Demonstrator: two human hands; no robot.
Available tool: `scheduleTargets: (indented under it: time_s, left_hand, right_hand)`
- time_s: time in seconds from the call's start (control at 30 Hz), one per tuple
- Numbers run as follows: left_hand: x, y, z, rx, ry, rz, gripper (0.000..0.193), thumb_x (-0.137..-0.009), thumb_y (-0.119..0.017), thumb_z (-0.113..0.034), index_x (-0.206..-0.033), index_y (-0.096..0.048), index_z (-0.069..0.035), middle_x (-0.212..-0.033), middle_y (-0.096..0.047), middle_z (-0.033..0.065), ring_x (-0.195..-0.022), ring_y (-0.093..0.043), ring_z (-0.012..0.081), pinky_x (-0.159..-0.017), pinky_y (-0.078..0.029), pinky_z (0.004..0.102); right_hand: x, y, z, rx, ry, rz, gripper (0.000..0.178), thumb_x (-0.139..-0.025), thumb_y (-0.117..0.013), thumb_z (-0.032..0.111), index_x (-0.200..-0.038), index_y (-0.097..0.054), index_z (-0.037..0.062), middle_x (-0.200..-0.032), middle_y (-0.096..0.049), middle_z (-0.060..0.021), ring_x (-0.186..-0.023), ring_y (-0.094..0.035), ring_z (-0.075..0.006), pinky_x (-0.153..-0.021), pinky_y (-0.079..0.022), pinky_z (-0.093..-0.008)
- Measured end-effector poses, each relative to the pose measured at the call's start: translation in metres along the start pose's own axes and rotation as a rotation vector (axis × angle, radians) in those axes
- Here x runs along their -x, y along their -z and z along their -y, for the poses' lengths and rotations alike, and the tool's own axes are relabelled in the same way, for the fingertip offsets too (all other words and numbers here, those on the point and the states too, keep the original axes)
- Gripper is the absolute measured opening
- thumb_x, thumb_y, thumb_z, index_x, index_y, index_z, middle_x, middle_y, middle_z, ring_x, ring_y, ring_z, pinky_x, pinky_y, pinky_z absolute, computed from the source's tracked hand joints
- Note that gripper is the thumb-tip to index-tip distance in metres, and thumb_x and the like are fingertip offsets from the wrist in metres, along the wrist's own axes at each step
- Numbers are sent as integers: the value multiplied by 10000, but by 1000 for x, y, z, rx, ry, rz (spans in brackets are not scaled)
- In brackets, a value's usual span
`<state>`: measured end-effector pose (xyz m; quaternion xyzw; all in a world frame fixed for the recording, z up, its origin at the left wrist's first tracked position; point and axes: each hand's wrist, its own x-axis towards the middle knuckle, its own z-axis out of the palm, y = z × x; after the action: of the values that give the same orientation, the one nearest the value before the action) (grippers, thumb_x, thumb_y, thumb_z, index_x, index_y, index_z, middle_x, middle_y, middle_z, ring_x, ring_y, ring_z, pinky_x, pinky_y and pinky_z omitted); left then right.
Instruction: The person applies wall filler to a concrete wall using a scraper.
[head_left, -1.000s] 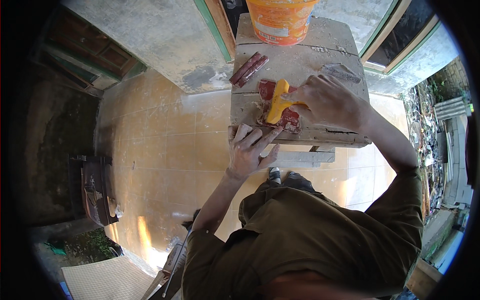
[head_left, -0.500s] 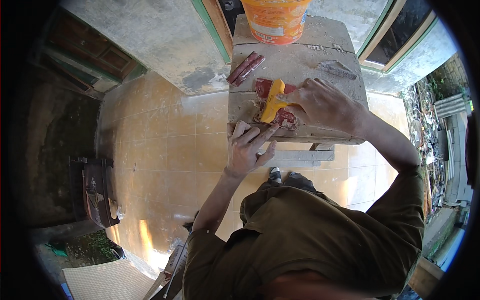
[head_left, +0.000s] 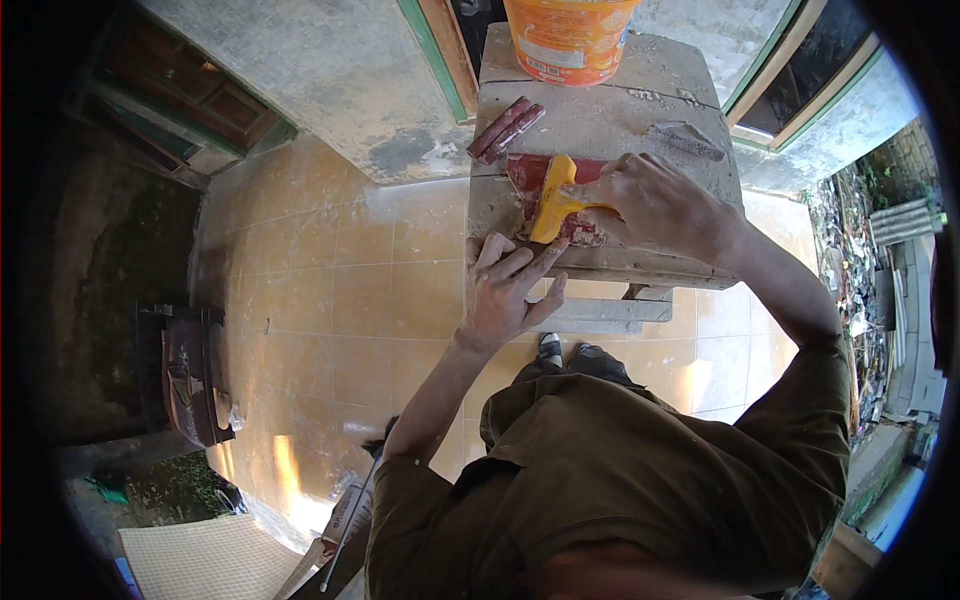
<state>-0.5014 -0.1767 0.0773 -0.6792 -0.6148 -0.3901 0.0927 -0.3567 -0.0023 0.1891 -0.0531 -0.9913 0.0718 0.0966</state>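
Note:
In my right hand [head_left: 665, 210] is a yellow plastic scraper [head_left: 553, 210], its handle between my thumb and curled fingers. The scraper's wide edge lies across a flat dark red piece [head_left: 525, 172] smeared with pale, crumbly residue. That piece rests on a worn wooden table [head_left: 590, 125], partly hidden under the scraper and my hand. At the table's near left edge is my left hand [head_left: 500, 300], fingers stretched and apart, the fingertips close to the scraper's lower end. Whether they touch the red piece, I cannot tell.
Two dark red bars [head_left: 506, 130] lie side by side farther up the table. Behind them stands an orange bucket [head_left: 570, 45]. A grey, dust-covered flat piece [head_left: 685, 140] lies at the right. A dark brown chair-like object [head_left: 190, 375] stands on the tiled floor [head_left: 350, 270] at left.
The whole view has shifted slightly, so the table and bucket sit farther right. More of the red piece shows around the scraper. My right hand still grips the scraper.

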Motion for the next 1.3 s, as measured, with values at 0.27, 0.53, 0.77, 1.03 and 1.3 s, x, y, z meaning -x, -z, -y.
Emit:
scheduleTargets:
  time_s: [0.27,0.53,0.77,1.03,1.3]
  left_hand:
    - [0,5,-10,-60,17,58,454,-805,-690,-308,-1210,-687,-104,-718,-526,7,-805,-462,204,-770,-355,381]
    - [7,3,-15,-38,21,26,459,-786,-702,-296,-1199,-690,-95,-715,-534,9,-793,-471,209,-757,-359,391]
    - [16,8,-19,-6,63,57,461,-784,-700,-289,-1201,-684,-94,-722,-553,11,-820,-482,208,-773,-359,400]
    - [22,17,-23,-32,18,45,476,-783,-709,-249,-1222,-670,-72,-720,-550,24,-831,-469,219,-777,-372,382]
    - [28,22,-17,27,44,62,477,-786,-711,-250,-1225,-668,-68,-736,-556,27,-851,-468,225,-772,-386,365]
  right_hand:
    - [7,-9,9,7,-30,-25,215,-910,-646,176,-1055,-699,27,-790,-667,-169,-752,-671,-306,-768,-548,-412]
    - [14,-13,25,-26,-120,-45,230,-916,-638,158,-1078,-709,12,-713,-669,-153,-658,-650,-288,-773,-552,-383]
    - [10,8,20,-238,-314,30,245,-940,-637,191,-1069,-706,-6,-709,-661,-158,-634,-644,-227,-652,-506,-360]
    - [26,-10,43,-29,-128,-52,218,-934,-642,211,-1015,-686,14,-800,-634,-128,-796,-615,-241,-807,-519,-371]
    - [6,-12,51,48,-114,20,256,-902,-669,170,-1128,-713,59,-826,-702,-134,-764,-653,-272,-810,-529,-380]
